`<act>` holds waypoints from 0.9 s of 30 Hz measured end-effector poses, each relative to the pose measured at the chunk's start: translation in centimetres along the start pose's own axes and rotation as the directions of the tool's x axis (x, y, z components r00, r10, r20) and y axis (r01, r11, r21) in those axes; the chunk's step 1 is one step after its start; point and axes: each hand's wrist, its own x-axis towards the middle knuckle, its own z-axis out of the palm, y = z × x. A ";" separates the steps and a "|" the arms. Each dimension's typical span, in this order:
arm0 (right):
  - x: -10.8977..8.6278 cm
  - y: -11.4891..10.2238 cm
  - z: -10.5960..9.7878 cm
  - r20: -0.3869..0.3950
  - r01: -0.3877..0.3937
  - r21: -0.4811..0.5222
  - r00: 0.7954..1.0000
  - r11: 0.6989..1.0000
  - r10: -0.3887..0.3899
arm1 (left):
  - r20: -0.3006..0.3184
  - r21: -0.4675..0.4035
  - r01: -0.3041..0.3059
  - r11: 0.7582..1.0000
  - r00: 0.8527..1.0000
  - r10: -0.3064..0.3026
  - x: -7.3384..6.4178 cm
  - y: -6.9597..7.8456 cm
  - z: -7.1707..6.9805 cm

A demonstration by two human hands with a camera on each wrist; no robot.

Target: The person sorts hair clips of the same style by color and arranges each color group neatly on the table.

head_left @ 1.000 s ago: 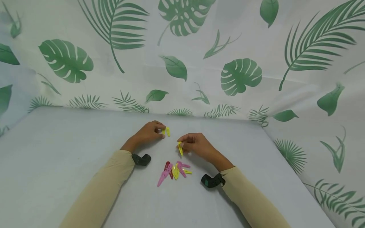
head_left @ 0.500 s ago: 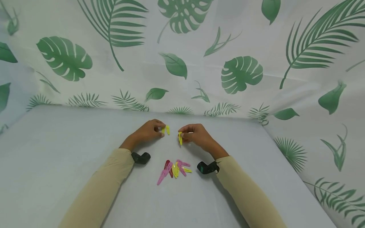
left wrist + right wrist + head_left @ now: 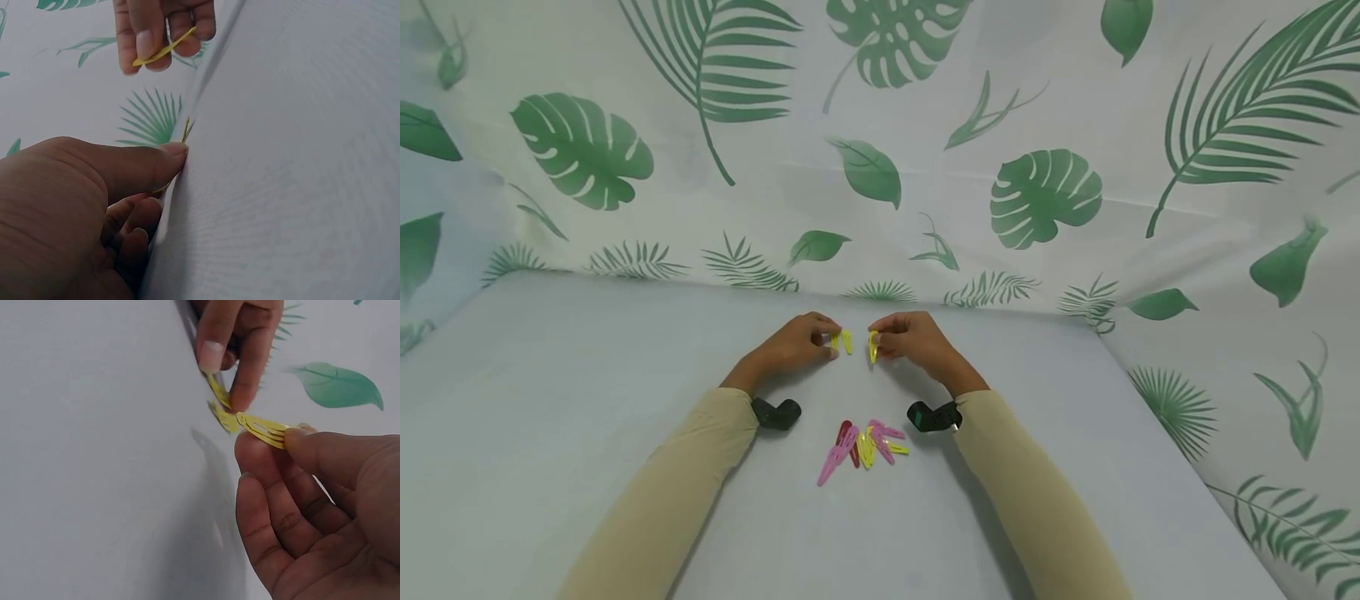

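Note:
In the head view my left hand is at the back middle of the table, thumb and fingers around a yellow hair clip at the tabletop. Just right of those fingertips lies a second yellow hair clip. Facing it from the right, my right hand pinches another yellow snap hair clip between thumb and fingers, raised off the table. Closer to me is a loose pile of clips: pink hair clips, a dark red hair clip partly covered by a pink one, and yellow hair clips.
A white-covered table spreads around both arms. Behind it and at the right hangs a white curtain with green leaf prints. Dark wrist cameras sit on both wrists.
My right hand has moved away from me and slightly left with its yellow clip, up level with the left hand. The left hand stays nearly in place on its clip.

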 end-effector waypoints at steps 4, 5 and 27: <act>0.7 -0.4 0.2 -0.018 0.026 0.000 0.999 1.000 -0.026 | -0.001 0.003 -0.037 0.999 0.999 0.037 0.2 -0.1 0.0; 0.9 -0.4 0.2 -0.021 0.033 0.001 0.999 0.999 -0.033 | -0.001 0.003 -0.046 0.999 0.999 0.046 0.3 -0.2 0.0; 3.1 -0.3 2.1 -0.084 -0.034 -0.185 0.996 0.982 0.018 | 0.004 0.006 -0.067 0.998 0.998 0.067 0.1 -0.3 -0.2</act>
